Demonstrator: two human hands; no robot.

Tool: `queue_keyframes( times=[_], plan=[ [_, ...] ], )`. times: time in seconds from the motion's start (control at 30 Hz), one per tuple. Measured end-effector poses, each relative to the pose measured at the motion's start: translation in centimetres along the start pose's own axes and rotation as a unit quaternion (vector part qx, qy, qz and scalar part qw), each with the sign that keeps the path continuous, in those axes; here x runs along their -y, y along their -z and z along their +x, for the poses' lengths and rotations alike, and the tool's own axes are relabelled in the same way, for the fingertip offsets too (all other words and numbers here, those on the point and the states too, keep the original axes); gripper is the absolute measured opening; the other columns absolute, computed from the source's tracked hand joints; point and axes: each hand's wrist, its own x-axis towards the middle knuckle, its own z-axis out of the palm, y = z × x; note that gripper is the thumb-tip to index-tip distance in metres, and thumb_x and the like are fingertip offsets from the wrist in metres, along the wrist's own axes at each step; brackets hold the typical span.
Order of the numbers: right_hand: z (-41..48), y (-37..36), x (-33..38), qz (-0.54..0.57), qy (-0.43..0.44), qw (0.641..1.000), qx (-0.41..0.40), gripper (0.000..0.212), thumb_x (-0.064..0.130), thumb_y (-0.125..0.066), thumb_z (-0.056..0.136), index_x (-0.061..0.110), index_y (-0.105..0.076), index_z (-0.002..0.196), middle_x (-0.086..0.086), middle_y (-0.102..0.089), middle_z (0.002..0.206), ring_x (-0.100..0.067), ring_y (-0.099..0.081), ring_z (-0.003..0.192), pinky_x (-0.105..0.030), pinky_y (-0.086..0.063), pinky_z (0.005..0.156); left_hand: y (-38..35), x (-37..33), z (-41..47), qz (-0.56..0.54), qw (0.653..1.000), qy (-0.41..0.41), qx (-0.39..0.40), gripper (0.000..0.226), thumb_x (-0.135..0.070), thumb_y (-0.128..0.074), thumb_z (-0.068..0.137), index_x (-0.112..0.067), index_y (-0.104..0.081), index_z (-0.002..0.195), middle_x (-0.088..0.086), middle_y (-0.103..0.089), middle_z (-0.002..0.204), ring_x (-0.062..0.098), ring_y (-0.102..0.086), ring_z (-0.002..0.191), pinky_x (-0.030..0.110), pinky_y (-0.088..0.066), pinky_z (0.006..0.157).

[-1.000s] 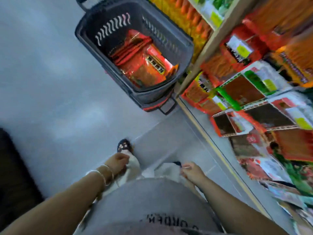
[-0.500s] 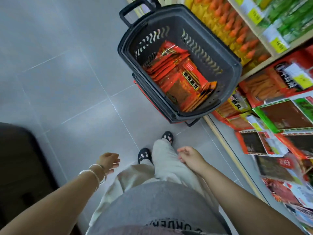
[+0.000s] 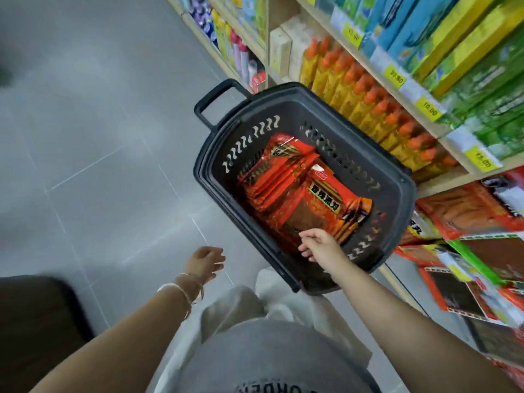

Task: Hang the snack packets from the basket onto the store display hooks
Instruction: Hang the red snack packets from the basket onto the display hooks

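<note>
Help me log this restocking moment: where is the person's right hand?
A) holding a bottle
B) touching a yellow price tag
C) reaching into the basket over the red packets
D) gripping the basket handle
C: the right hand is inside the near rim of the basket, fingers extended over the snack packets, holding nothing.

Dressed in a grey top [image 3: 272, 353] with dark block lettering [image 3: 283, 388] printed across it, over loose cream trousers [image 3: 235, 310]. Wearing thin pale bangles [image 3: 184, 287] just behind the left hand [image 3: 205, 262]. Bare-armed.
</note>
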Motion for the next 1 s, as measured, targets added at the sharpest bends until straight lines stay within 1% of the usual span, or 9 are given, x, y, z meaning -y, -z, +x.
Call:
queue_keyframes(
  times=[0.1, 0.3, 0.47, 0.63, 0.73, 0.8, 0.87, 0.93, 1.0],
  plan=[
    [3.0, 1.0, 1.7, 0.017, -0.017, 1.0, -0.009, 0.012, 0.02, -0.047, 0.096, 0.023, -0.058, 0.1, 0.001, -0.067, 0.086, -0.009, -0.061, 0.071, -0.022, -0.045, 0.062, -0.9, -5.3, 1.7, -0.024, 0.998, -0.053, -0.016, 0.015, -0.015, -0.046, 0.094, -0.016, -0.061, 0.094, 0.002, -0.066, 0.091, 0.015, -0.061, 0.08, 0.027, -0.046, 0.07],
    [8.7, 0.0, 4.9, 0.07, -0.043, 0.995, -0.057, 0.011, 0.018, -0.05, 0.094, 0.026, -0.056, 0.094, 0.001, -0.066, 0.083, -0.01, -0.06, 0.068, -0.021, -0.045, 0.059, -2.1, -12.2, 5.3, 0.019, 0.993, -0.105, 0.046, 0.016, -0.012, -0.047, 0.094, -0.02, -0.061, 0.09, 0.0, -0.067, 0.088, 0.011, -0.063, 0.077, 0.024, -0.049, 0.068],
    [13.6, -3.0, 7.1, 0.097, -0.069, 0.991, -0.066, 0.012, 0.019, -0.049, 0.095, 0.028, -0.055, 0.1, 0.003, -0.063, 0.089, -0.009, -0.058, 0.067, -0.02, -0.044, 0.058, -2.1, -16.2, 9.9, 0.069, 0.988, -0.068, 0.117, 0.012, -0.011, -0.051, 0.093, -0.02, -0.059, 0.096, -0.001, -0.066, 0.089, 0.01, -0.063, 0.077, 0.022, -0.052, 0.065],
    [19.0, -5.4, 9.4, 0.136, -0.105, 0.979, -0.111, 0.028, 0.023, -0.052, 0.094, 0.024, -0.055, 0.122, 0.0, -0.06, 0.097, -0.01, -0.058, 0.074, -0.023, -0.046, 0.058, -0.9, -20.8, 14.0, 0.064, 0.987, -0.018, 0.144, 0.019, -0.016, -0.04, 0.099, -0.017, -0.059, 0.096, 0.003, -0.068, 0.093, 0.018, -0.065, 0.088, 0.029, -0.05, 0.077],
    [21.8, -6.6, 10.2, 0.137, -0.15, 0.966, -0.159, 0.037, 0.032, -0.056, 0.09, 0.017, -0.053, 0.124, -0.003, -0.062, 0.094, -0.021, -0.063, 0.082, -0.032, -0.053, 0.073, 0.2, -22.4, 15.3, 0.167, 0.958, -0.003, 0.232, 0.022, -0.016, -0.037, 0.101, -0.02, -0.059, 0.099, 0.005, -0.069, 0.094, 0.021, -0.068, 0.086, 0.034, -0.053, 0.079],
    [22.9, -7.2, 10.4, 0.079, -0.156, 0.963, -0.205, 0.04, 0.041, -0.061, 0.087, 0.014, -0.06, 0.117, -0.003, -0.064, 0.095, -0.025, -0.063, 0.089, -0.028, -0.047, 0.075, 0.7, -22.8, 16.1, 0.206, 0.939, 0.006, 0.277, 0.021, -0.02, -0.039, 0.101, -0.024, -0.059, 0.105, 0.001, -0.073, 0.087, 0.019, -0.071, 0.078, 0.03, -0.057, 0.07],
    [23.2, -7.9, 10.7, 0.065, -0.166, 0.956, -0.233, 0.035, 0.04, -0.062, 0.087, 0.013, -0.065, 0.109, 0.001, -0.061, 0.088, -0.017, -0.059, 0.073, -0.02, -0.039, 0.062, 1.1, -23.1, 16.6, 0.211, 0.931, 0.015, 0.297, 0.022, -0.025, -0.038, 0.101, -0.027, -0.06, 0.108, -0.001, -0.074, 0.083, 0.018, -0.072, 0.076, 0.028, -0.058, 0.066],
    [22.9, -8.5, 11.0, 0.084, -0.169, 0.95, -0.249, 0.029, 0.036, -0.061, 0.088, 0.013, -0.066, 0.106, -0.003, -0.06, 0.094, -0.014, -0.056, 0.065, -0.019, -0.037, 0.053, 1.1, -23.2, 16.8, 0.211, 0.928, 0.018, 0.306, 0.023, -0.028, -0.039, 0.101, -0.029, -0.06, 0.108, -0.001, -0.075, 0.084, 0.017, -0.072, 0.077, 0.027, -0.058, 0.064],
    [21.8, -8.9, 11.3, 0.083, -0.146, 0.944, -0.285, 0.019, 0.033, -0.058, 0.09, 0.014, -0.063, 0.09, -0.007, -0.055, 0.1, -0.018, -0.056, 0.072, -0.021, -0.038, 0.06, 1.0, -23.2, 16.6, 0.214, 0.929, 0.017, 0.302, 0.023, -0.029, -0.039, 0.1, -0.029, -0.06, 0.111, -0.001, -0.075, 0.084, 0.017, -0.072, 0.076, 0.026, -0.057, 0.061]
  ],
)
